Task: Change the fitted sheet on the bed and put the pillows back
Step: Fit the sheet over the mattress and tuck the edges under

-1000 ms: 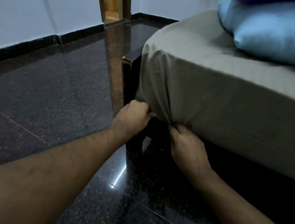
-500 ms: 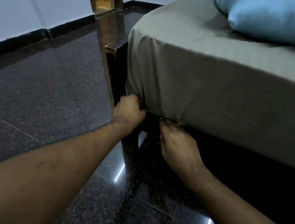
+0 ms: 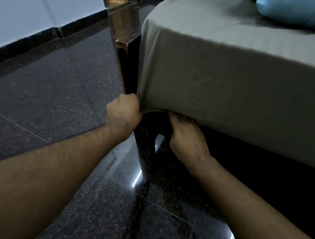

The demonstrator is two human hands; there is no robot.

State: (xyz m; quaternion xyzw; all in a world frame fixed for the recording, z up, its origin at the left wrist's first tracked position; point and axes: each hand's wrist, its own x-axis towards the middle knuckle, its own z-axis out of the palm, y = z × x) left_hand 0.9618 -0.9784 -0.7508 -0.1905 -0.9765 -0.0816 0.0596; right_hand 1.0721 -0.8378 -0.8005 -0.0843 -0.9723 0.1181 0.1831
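While the grey fitted sheet (image 3: 226, 84) is gripped at the mattress corner's lower hem by the fisted left hand (image 3: 124, 113) and curled right hand (image 3: 187, 136), tucking under is judged next.

The bed (image 3: 128, 62) has a dark wooden frame with a lighter brown top edge at its near corner; the frame stands on the floor (image 3: 43, 89). The mattress on the frame is covered by a grey fitted sheet (image 3: 236, 83), drawn smooth over the top and down the side and rounded corner. The sheet's lower hem bunches at the bottom of that corner. A light blue pillow (image 3: 305, 10) lies directly on the sheet at the upper right, partly out of view. The floor is dark, polished, speckled stone tile with visible joint lines and bright reflections.
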